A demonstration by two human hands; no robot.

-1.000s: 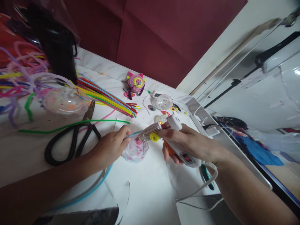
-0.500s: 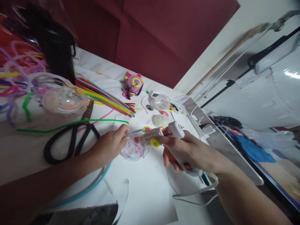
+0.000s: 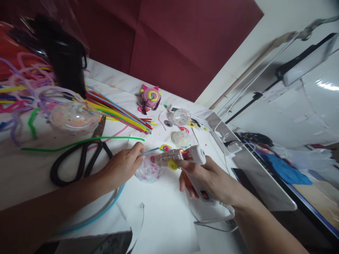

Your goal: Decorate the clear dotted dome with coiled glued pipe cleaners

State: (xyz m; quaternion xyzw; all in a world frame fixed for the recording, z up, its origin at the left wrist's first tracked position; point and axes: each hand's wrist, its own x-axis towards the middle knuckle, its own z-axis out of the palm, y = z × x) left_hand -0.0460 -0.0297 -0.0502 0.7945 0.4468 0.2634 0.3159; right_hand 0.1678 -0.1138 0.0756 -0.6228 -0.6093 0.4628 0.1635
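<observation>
My right hand point(image 3: 212, 176) is wrapped round a white hot glue gun point(image 3: 169, 157) with a small glowing light and a yellow disc on its side. The gun's nozzle points left, at a clear ball point(image 3: 148, 173) with pink and white spots. Pinched in my left hand point(image 3: 123, 164) is a blue pipe cleaner point(image 3: 150, 151), its tip over the ball's top edge. A blue length point(image 3: 112, 203) curves below my left wrist; whether it is the same piece is hidden. The ball rests on white paper point(image 3: 164, 215). My left fingers are at the ball's left side.
Black-handled scissors point(image 3: 57, 169) lie left, with a green pipe cleaner point(image 3: 79, 141) across them. Behind are bundled pipe cleaners point(image 3: 122, 114), clear balls point(image 3: 181, 116), and a pink and yellow ornament point(image 3: 150, 96). The gun's cord point(image 3: 217, 225) loops at right.
The glue gun and my right hand have shifted slightly left. My left hand still holds the blue pipe cleaner at the ball. The view has moved a little.
</observation>
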